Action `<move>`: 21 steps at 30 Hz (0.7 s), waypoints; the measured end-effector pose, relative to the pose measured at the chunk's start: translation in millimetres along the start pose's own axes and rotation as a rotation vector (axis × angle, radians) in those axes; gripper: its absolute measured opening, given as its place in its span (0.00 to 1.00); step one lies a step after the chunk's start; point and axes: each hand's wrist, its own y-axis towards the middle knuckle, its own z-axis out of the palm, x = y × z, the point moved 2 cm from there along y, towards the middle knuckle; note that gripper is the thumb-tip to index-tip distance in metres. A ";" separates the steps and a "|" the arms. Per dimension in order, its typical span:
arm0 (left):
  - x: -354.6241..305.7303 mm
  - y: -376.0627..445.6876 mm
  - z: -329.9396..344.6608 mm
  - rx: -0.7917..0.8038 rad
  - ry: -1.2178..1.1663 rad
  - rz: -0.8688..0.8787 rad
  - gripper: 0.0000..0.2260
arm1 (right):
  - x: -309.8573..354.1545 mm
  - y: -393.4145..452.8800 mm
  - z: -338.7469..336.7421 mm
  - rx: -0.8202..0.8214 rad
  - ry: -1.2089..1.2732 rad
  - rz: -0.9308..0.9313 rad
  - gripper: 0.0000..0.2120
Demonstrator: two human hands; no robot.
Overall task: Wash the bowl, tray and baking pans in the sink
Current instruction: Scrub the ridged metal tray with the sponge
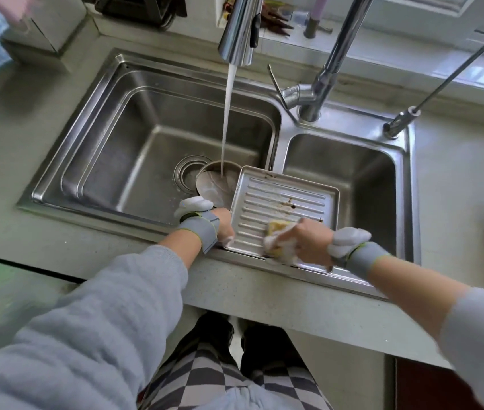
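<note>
The ribbed baking tray [285, 199] leans in the sink [152, 134], its near edge propped on the front rim; the right hand [303, 238] clutches a soapy yellow sponge [277, 232] against it, scrubbing; the left hand [225, 224] grips the tray's left edge; burnt spots remain mid-tray, so the sponge should go there next; water fills the steel bowl [215, 184] behind.

Soapy sponge [277, 232] in right hand [306, 241] on ribbed tray [282, 199]

tray [283, 202] propped in sink [93, 119], bowl [215, 184] behind-left, under faucet [239, 28]
</note>
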 end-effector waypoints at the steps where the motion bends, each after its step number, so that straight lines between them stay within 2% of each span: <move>1: -0.9 -0.1 0.4 0.003 0.016 -0.005 0.15 | 13.2 6.2 7.0 -0.037 0.035 0.034 0.22; 4: 0.0 1.2 -2.3 0.018 0.056 -0.030 0.16 | 44.5 13.3 23.7 -0.061 0.076 0.049 0.24; 6: -2.7 -3.3 -3.3 0.030 0.128 -0.063 0.18 | 29.3 6.5 23.4 -0.009 0.075 0.006 0.22; 8: -7.6 -4.2 -6.9 -0.089 0.243 -0.097 0.25 | 0.9 -2.5 14.1 0.021 -0.001 0.003 0.21; 9: -10.4 -3.8 -9.2 -0.215 0.271 -0.100 0.30 | -11.7 -6.3 10.8 -0.031 -0.010 0.006 0.22; 11: -23.6 -4.5 -16.9 -0.467 0.195 -0.011 0.39 | -30.4 -16.3 3.2 -0.259 0.093 0.055 0.24; 13: -41.1 -2.2 -17.9 -0.475 0.206 0.144 0.49 | -40.5 -24.5 3.5 -0.403 0.233 0.107 0.25; 15: -52.7 3.8 -9.8 -0.401 0.334 0.202 0.54 | -36.5 -26.5 13.7 -0.356 0.276 0.029 0.22; 17: -51.3 11.5 0.5 -0.337 0.430 0.174 0.59 | -22.8 -26.9 27.5 -0.296 0.096 -0.171 0.20; 19: -46.9 16.2 3.1 -0.314 0.444 0.163 0.61 | -31.3 -35.7 29.6 -0.251 -0.097 -0.296 0.22; 21: -47.3 15.8 -0.5 -0.314 0.432 0.179 0.62 | -54.0 -48.8 14.8 -0.047 -0.233 -0.224 0.21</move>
